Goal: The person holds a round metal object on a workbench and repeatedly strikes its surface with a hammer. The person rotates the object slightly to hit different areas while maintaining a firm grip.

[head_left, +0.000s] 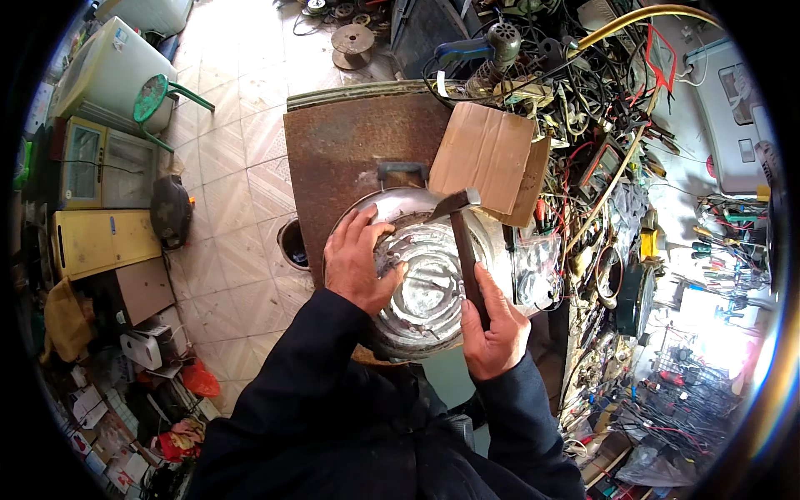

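Note:
My right hand (497, 325) is wrapped round the dark handle of a hammer (467, 258). Its metal head points away from me, over the right part of a round metal pan (429, 321). Concentric raised rings cover the pan's worn, silvery surface, and a grey handle stands out at its far edge. On the pan's left side rests my left hand (358, 262), fingers spread and thumb apart over the rings. Its palm side is hidden. The hammer head appears raised above the pan, though the gap is hard to judge.
The pan lies on a rusty brown worktable (358, 137). Folded cardboard (483, 158) is just beyond the hammer. Cables and tools crowd the right side, with a heat gun (500, 46) at the back. A green stool (152, 98) and a wooden spool (352, 42) stand on the tiled floor.

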Tool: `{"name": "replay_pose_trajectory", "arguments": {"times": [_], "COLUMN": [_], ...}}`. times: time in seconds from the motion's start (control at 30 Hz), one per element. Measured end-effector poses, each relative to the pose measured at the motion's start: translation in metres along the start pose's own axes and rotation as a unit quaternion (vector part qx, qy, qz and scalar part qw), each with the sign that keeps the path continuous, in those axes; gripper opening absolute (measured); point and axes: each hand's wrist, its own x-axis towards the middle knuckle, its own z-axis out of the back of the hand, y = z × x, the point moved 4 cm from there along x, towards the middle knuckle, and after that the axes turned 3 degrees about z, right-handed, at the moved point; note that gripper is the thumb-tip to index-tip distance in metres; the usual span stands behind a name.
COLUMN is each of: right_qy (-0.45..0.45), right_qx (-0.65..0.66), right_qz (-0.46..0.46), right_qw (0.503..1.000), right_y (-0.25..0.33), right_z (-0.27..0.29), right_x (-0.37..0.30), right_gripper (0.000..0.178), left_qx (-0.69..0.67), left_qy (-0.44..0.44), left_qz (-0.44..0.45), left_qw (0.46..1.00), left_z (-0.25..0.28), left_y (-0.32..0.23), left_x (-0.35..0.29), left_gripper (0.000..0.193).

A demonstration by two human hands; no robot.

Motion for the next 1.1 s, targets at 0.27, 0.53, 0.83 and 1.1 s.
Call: {"name": "replay_pose_trajectory", "arguments": {"times": [0.27,0.53,0.83,1.1], "right_qy": [-0.021,-0.131,-0.151,-0.231], "right_qx": [-0.028,-0.044,0.016,0.207], "right_qz": [0.025,0.057,-0.137,-0.267], "right_qw": [0.999,0.989,0.979,0.912], "right_y": [-0.006,-0.020,-0.044,-0.093], "right_z": [-0.018,-0.028,-0.016,-0.025], "right_x": [-0.020,-0.071,-0.100,-0.132], "right_gripper": [0.057,0.059,0.051,0.025], "left_qx": [0.020,0.033,0.046,-0.141], "left_qy": [0.011,0.051,0.039,0.077], "left_qz": [-0.033,-0.022,-0.045,-0.055], "left_qw": [0.999,0.998,0.997,0.985], "left_z": [0.000,0.000,-0.001,0.019], "left_y": [-0.007,-0.007,-0.005,0.017], "left_x": [-0.001,0.000,0.001,0.017], "left_gripper": [0.066,0.054,0.056,0.057]}}
